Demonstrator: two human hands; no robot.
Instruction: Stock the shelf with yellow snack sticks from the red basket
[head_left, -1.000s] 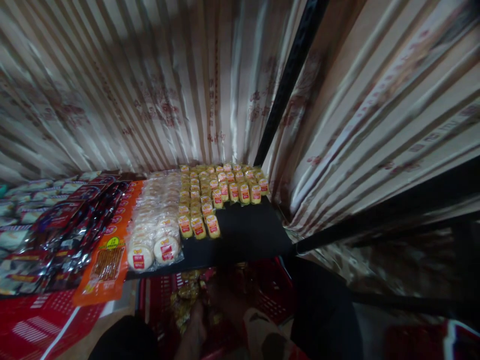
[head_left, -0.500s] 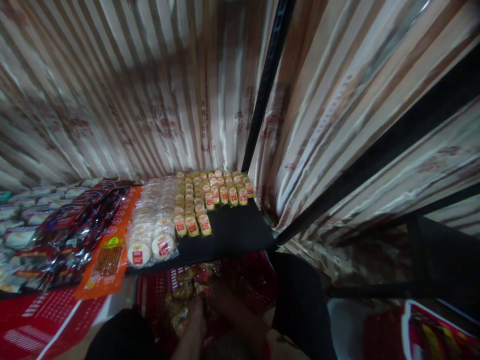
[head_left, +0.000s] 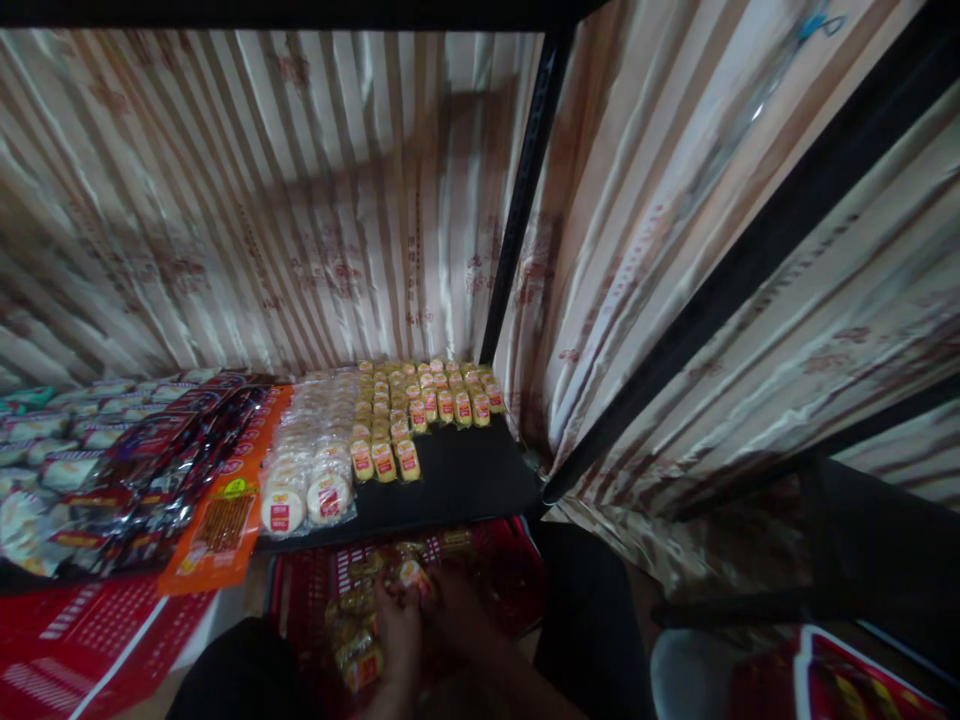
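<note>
Low over a red basket [head_left: 279,590], my left hand [head_left: 397,622] and my right hand [head_left: 459,605] are close together. Between them is a small yellow wrapped cake [head_left: 415,577] with a red-and-white label. The fingers of my left hand are closed at its near side. My right hand is dark and blurred, with its fingers curled against the other side of the packet. More wrapped cakes [head_left: 361,668] lie in the basket left of my hands. Rows of the same yellow packets [head_left: 384,462] stand on the black shelf [head_left: 469,470] ahead.
Left along the shelf are round white wrapped crackers [head_left: 281,508], an orange snack bag [head_left: 214,535] and dark packets [head_left: 142,450]. A curtain [head_left: 337,220] hangs behind black posts [head_left: 517,210]. Another red basket [head_left: 97,640] is at lower left; a red-and-white package [head_left: 847,670] lies lower right.
My view has tilted up slightly. My hands have come together around a wrapped cake whose label now shows; before, they were lower among the packets. The shelf rows look unchanged.
</note>
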